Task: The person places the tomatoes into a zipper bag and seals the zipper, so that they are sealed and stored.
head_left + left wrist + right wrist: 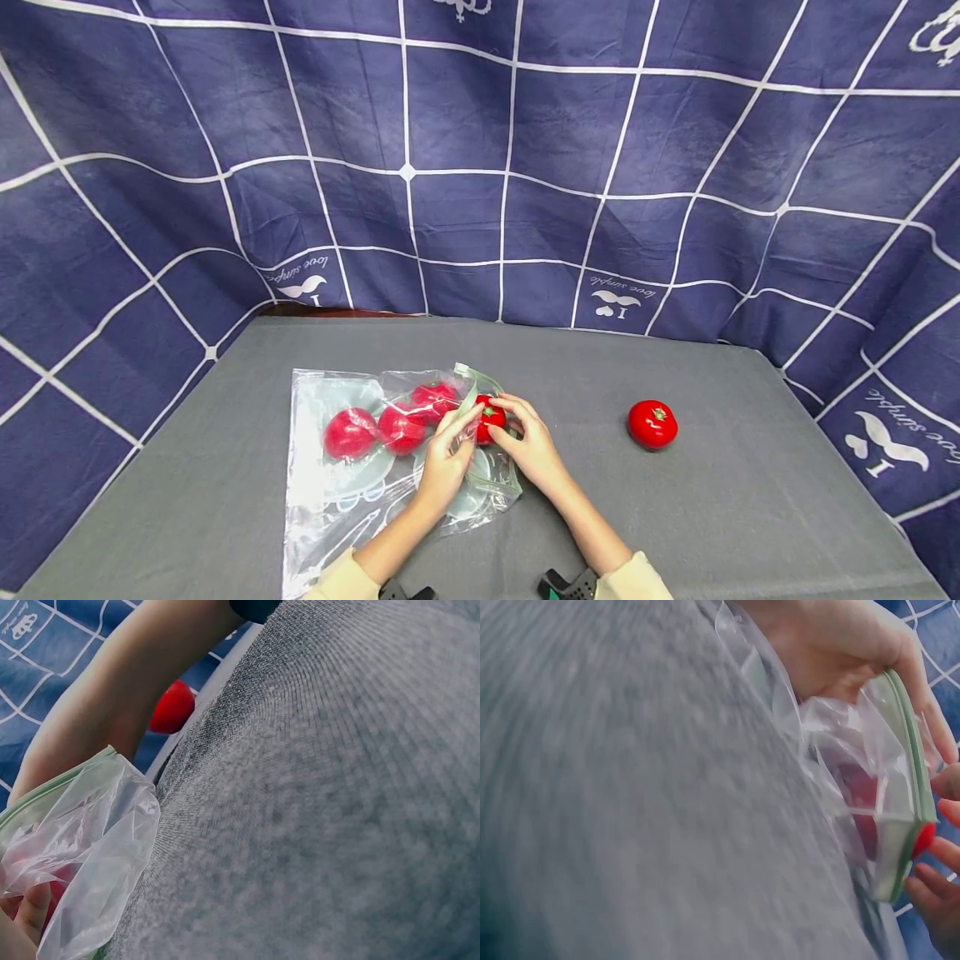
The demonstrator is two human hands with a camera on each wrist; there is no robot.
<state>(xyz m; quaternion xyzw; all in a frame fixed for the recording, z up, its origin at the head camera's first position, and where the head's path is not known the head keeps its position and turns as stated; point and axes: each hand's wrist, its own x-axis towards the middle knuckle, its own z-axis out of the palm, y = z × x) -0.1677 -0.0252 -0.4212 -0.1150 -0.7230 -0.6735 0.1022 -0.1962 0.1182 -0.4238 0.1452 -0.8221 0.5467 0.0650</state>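
Observation:
A clear zip bag (307, 483) with a pale green seal lies flat on the grey surface, its mouth facing right. Inside it, three red tomatoes (350, 433) rest near the middle and top. My left hand (444, 468) holds the bag near its mouth, thumb and fingers bent against the plastic. At that mouth, my right hand (534, 446) grips another tomato (491, 414) between thumb and fingers. In the right wrist view this tomato (925, 840) shows red beside the green seal (916, 772), partly hidden by plastic and fingers.
One loose tomato (652, 425) sits on the grey-covered table (585, 500), to the right of my right hand. A blue curtain with white grid lines (465, 208) hangs behind the table and along both sides.

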